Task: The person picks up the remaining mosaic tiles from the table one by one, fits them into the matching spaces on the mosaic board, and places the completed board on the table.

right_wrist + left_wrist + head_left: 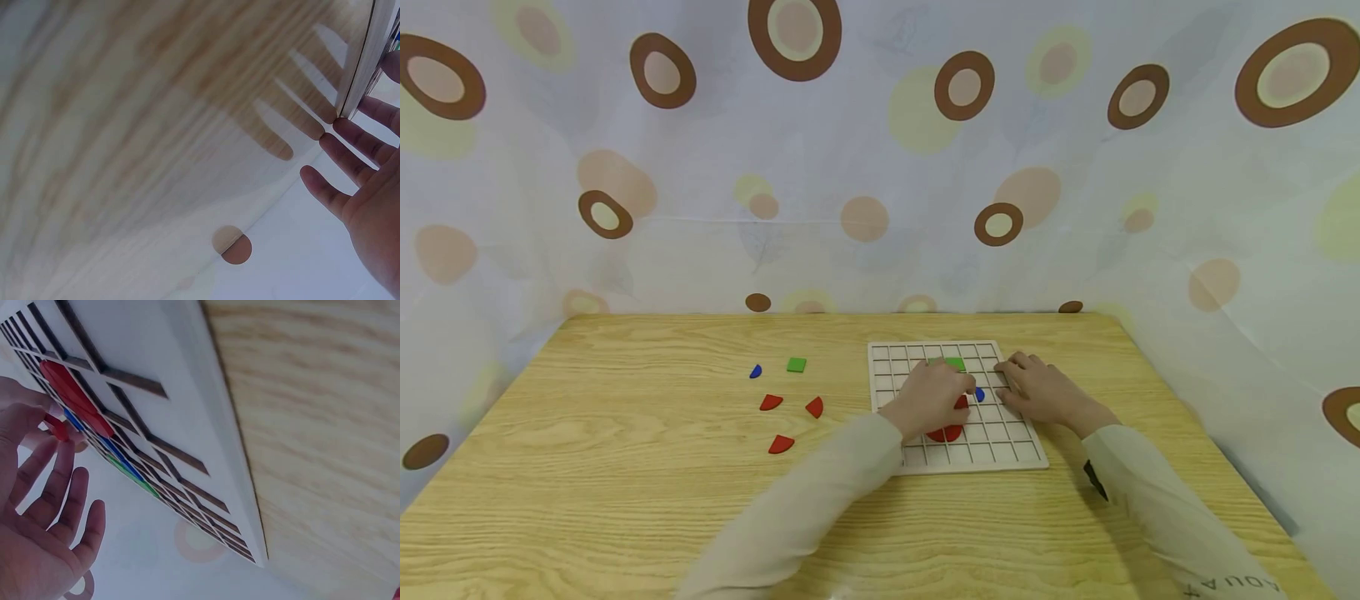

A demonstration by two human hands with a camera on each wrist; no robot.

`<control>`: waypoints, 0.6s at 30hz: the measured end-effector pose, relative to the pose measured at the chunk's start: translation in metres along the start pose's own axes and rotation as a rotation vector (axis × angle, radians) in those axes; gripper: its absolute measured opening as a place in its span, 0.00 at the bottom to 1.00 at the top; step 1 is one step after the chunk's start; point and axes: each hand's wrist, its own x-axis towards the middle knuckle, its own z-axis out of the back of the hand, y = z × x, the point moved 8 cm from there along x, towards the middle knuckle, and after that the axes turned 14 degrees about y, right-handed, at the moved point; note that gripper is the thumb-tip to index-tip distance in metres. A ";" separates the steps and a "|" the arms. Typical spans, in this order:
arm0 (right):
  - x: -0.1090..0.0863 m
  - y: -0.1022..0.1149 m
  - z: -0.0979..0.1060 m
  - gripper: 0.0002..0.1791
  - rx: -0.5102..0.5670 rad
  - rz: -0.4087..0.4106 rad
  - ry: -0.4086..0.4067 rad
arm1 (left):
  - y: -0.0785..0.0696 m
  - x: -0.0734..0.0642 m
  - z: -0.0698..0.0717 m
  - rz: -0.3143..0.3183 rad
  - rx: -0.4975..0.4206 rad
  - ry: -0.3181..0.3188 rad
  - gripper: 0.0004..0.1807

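A white board with a square grid [1003,432] lies on the wooden table. Over its middle, my left hand [931,397] pinches a small red piece [57,428] between thumb and finger, just above the grid. Red pieces [946,434] lie on the board under that hand, partly covered by it. A blue piece [980,395] and a green piece [955,364] also sit on the grid. My right hand [1047,392] rests at the board's right edge, its fingers [356,164] spread and fairly straight, some touching the edge.
Left of the board lie loose flat pieces: a blue half-round [756,372], a green square [797,365] and red wedges [781,444]. A patterned curtain [865,167] hangs behind the table's far edge and along both sides.
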 end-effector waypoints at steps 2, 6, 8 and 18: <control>0.000 -0.001 0.000 0.21 -0.003 -0.001 0.003 | -0.002 0.003 -0.002 -0.005 0.003 -0.002 0.15; 0.001 -0.002 -0.001 0.21 -0.001 -0.009 0.009 | -0.007 0.008 -0.004 -0.005 0.023 -0.002 0.14; 0.001 -0.003 -0.002 0.21 -0.002 -0.008 0.009 | -0.009 0.009 -0.004 -0.002 0.030 -0.003 0.14; 0.001 -0.003 -0.002 0.21 -0.007 -0.001 -0.001 | -0.014 0.012 -0.006 0.011 0.025 0.020 0.13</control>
